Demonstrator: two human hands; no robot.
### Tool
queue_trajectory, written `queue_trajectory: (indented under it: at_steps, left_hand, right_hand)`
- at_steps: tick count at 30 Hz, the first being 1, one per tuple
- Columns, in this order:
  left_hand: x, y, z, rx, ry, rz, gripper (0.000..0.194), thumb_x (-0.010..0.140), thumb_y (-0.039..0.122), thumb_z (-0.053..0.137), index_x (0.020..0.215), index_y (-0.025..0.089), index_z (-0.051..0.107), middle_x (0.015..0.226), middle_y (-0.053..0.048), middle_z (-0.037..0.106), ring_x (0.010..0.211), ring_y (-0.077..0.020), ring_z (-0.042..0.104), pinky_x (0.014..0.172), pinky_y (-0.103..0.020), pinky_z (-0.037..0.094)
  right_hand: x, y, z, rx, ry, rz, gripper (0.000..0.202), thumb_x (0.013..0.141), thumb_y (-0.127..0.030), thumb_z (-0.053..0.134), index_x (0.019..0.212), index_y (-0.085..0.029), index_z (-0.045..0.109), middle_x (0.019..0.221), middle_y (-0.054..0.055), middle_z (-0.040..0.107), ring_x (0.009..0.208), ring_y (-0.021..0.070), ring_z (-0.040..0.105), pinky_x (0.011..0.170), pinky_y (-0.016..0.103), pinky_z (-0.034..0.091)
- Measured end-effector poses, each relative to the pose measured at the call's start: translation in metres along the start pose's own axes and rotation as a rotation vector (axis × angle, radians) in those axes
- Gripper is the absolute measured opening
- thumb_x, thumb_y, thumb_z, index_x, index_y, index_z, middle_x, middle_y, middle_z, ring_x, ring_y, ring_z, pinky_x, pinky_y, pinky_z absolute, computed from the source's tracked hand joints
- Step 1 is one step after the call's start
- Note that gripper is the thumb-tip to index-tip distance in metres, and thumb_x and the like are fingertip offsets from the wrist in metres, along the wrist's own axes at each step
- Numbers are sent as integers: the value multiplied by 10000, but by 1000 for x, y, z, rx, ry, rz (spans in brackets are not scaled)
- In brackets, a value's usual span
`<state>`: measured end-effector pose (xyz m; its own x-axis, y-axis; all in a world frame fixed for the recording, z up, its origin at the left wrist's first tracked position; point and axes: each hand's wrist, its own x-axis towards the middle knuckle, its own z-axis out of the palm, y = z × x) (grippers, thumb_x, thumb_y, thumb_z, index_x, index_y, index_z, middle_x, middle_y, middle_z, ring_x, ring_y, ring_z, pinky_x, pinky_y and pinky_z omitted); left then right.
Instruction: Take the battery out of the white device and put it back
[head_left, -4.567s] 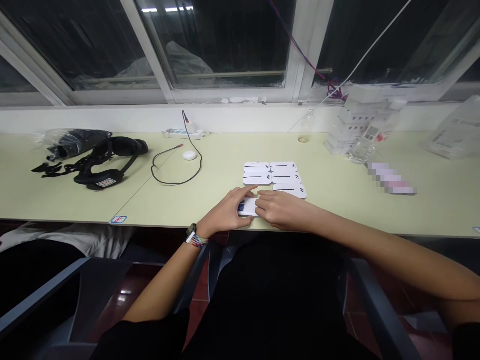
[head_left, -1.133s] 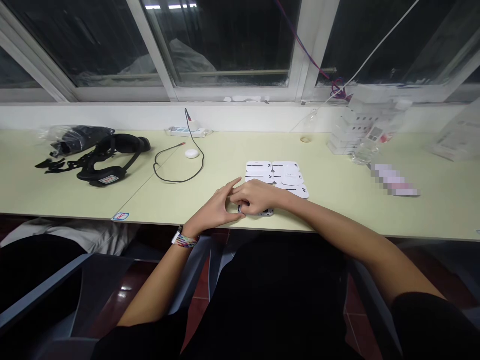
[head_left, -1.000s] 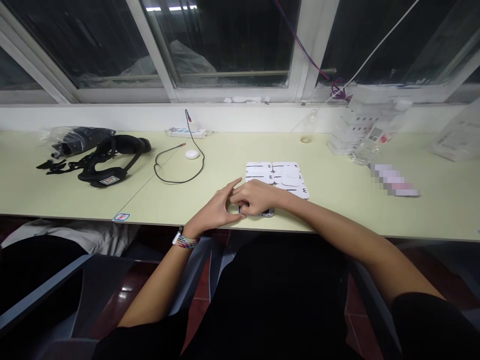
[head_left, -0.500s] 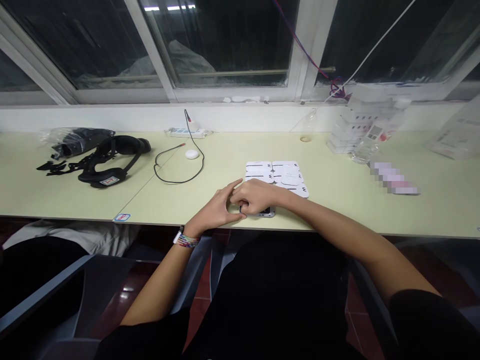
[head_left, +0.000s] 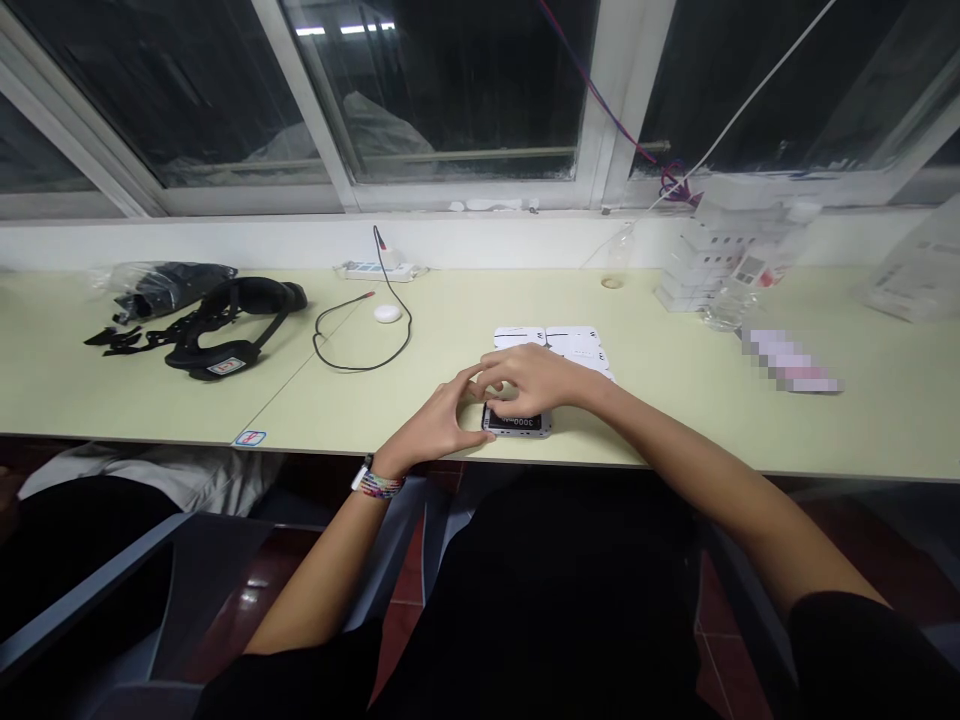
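At the table's front edge lies a small white-cased device (head_left: 546, 428) with a black battery (head_left: 523, 422) in its open top; "3000mAh" is printed on it. My left hand (head_left: 435, 420) curves round the device's left end, thumb at the near corner and fingers at the far side. Over the battery bends my right hand (head_left: 536, 378), its thumb and fingers drawn together at the battery's left end. Whatever sits between those fingertips is hidden. Just beyond are several white covers (head_left: 574, 340) with black marks, partly behind my right hand.
A black headset (head_left: 217, 325) and a plastic bag (head_left: 161, 285) lie left. A black cable (head_left: 360, 367) loops round a white round case (head_left: 387, 313) near a power strip (head_left: 379, 271). Right are white boxes (head_left: 679, 285), a clear bottle (head_left: 727, 303) and a blurred-out object (head_left: 791, 362).
My right hand has loosened from a tighter curl and shifted up slightly, uncovering more of the battery and its print. My left hand stays round the device's left end.
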<state>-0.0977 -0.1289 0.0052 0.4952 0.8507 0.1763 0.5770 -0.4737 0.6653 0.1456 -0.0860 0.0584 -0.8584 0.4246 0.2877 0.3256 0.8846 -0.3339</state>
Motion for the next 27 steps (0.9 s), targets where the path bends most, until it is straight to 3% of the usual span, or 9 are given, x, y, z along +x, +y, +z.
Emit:
queue_trajectory:
  at_steps: [3,6,8,12,17,22,27]
  left_hand:
    - [-1,3,-1,-13,-13,-5,1042,857,389,869,1734,338,310,1435,-104,687,1367,-373,650,1217,-568,486]
    - [-1,5,0,-8,-17,-22,1055,854,402,877,1739,335,306,1440,-105,684,1410,-380,615,1252,-585,439]
    - [-1,5,0,-5,-22,-28,1059,850,405,886,1736,336,309,1440,-105,686,1422,-382,603,1251,-586,435]
    - [-1,4,0,-12,-23,7,1053,861,376,888,1734,348,299,1419,-93,714,1421,-372,610,1258,-584,418]
    - [-1,0,0,-25,-32,46,986,899,355,856,1723,322,315,1424,-91,728,1442,-358,603,1275,-577,397]
    - [-2,3,-2,14,-31,70,902,932,331,825,1707,338,363,1457,-77,713,1452,-344,599,1272,-547,403]
    - [-3,5,-3,29,-39,73,865,929,325,837,1682,358,412,1452,-58,715,1450,-333,589,1272,-532,403]
  right_hand:
    - [-15,-1,10,-114,-19,27,205,988,-389,712,1064,-219,795,1150,95,723,907,219,613,714,308,353]
    - [-25,-5,17,-172,-41,79,304,1044,-458,681,1224,-229,771,1078,100,693,885,234,587,720,316,353]
    - [-28,-9,14,-171,-31,99,315,1031,-436,694,1269,-235,741,1025,79,675,873,234,573,725,318,354]
    - [-37,-20,-5,-116,53,129,196,967,-367,725,1088,-216,695,995,56,673,860,221,570,733,323,373]
    - [-82,-16,-24,94,172,290,225,947,-349,759,1114,-245,649,1137,65,734,1021,258,672,881,379,511]
    - [-130,1,-12,166,271,362,294,885,-305,808,1143,-284,668,1192,48,759,1086,288,720,989,469,587]
    - [-146,5,3,160,355,391,323,862,-292,802,1158,-299,674,1165,45,762,1055,295,735,964,511,634]
